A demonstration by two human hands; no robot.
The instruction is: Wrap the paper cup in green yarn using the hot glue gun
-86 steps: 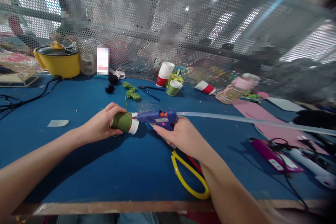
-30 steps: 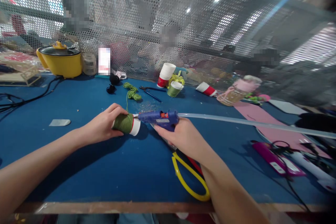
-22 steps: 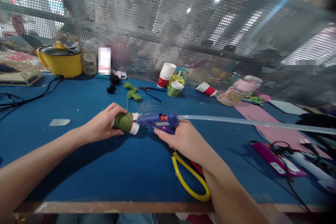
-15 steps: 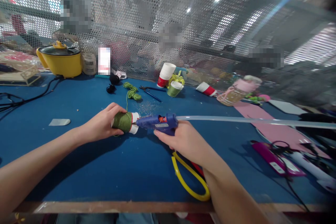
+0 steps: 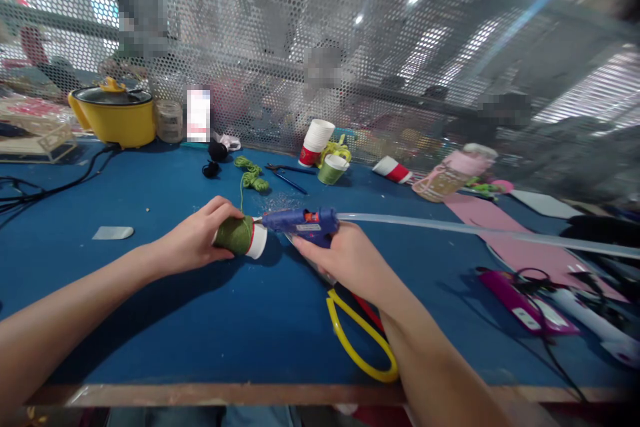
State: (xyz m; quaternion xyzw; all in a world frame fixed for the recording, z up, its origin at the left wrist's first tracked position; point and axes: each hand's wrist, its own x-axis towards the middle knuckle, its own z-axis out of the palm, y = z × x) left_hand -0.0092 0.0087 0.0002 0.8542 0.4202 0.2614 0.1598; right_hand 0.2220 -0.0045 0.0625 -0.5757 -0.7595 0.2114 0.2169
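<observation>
My left hand [image 5: 207, 233] is closed around a paper cup [image 5: 236, 235] lying on its side, wrapped in green yarn, with a white band bare at its right end. In my right hand [image 5: 345, 253] is a blue hot glue gun [image 5: 305, 223], held level and pointing left. Its nozzle meets the cup at the upper edge of the yarn wrap. A long clear glue stick [image 5: 425, 221] sticks out of the gun's back to the right. From the cup a strand of yarn runs up to a loose green yarn bundle [image 5: 254, 181].
Yellow-handled scissors [image 5: 363, 340] lie under my right forearm. Behind are pliers [image 5: 287, 177], stacked paper cups [image 5: 317, 142], a green-wrapped cup [image 5: 333, 169] and a tipped cup [image 5: 393, 169]. A yellow pot [image 5: 117, 119] stands far left; a purple power strip [image 5: 525, 307] lies right.
The glue gun has risen slightly, its nozzle going from the cup's white band to the upper yarn edge. The cup has tilted a little, its right end lower.
</observation>
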